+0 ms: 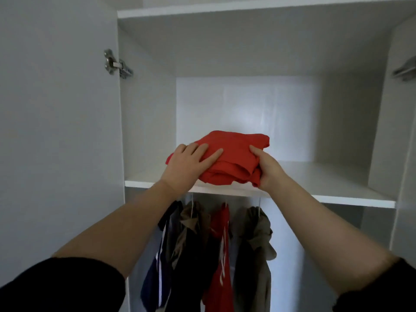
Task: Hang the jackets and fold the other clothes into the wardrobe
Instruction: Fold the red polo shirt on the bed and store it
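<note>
A folded red garment (234,158) lies at the front of a white wardrobe shelf (326,194). My left hand (191,163) rests flat on its left side with fingers spread and straight. My right hand (267,170) grips the garment's right edge, thumb on top and fingers tucked underneath. Below the shelf hang several jackets (202,255): a navy one with white stripes, a dark one, a red one and an olive one.
The open left wardrobe door (56,131) stands beside my left arm, its metal hinge (117,64) at the cabinet edge. Another shelf (247,7) sits above. A second hinge (405,70) shows on the right wall.
</note>
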The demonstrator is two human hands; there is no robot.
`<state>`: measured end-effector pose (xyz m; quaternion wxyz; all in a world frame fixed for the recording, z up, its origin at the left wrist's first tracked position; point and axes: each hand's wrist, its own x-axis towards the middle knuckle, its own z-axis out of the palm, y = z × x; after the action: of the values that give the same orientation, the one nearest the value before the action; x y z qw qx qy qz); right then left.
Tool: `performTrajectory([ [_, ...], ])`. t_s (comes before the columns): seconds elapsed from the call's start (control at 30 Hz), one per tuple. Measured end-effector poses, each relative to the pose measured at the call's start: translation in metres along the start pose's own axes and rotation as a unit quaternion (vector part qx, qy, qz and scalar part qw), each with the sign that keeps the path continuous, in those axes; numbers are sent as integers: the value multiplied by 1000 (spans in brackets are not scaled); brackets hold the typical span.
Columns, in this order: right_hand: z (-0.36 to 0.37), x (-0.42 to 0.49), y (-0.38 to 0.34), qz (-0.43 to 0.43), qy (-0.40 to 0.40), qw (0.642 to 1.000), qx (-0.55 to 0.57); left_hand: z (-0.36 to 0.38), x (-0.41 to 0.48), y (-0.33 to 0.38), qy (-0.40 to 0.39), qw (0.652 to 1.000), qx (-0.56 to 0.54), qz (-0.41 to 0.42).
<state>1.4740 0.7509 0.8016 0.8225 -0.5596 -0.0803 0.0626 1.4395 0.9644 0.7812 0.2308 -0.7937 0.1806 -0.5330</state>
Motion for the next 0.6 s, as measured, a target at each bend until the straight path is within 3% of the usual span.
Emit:
performTrajectory([
  [0.13,16,81,16,-46,31,977,-205,68,8,-40,-198,979,15,40],
  [0.2,13,105,30,-55,39,922,-381,98,1,-45,-321,945,-66,20],
  [0.27,12,117,39,-85,12,865,-495,118,-3,-50,-391,901,-179,-60],
  [0.4,26,135,43,-115,-114,802,-576,144,-1,-60,-365,883,-276,-100],
  [0.5,42,155,47,-64,-168,698,-693,160,-4,-65,-376,872,-291,-118],
  [0.6,57,178,48,-19,-193,638,-745,176,-4,-77,-374,862,-306,-155],
])
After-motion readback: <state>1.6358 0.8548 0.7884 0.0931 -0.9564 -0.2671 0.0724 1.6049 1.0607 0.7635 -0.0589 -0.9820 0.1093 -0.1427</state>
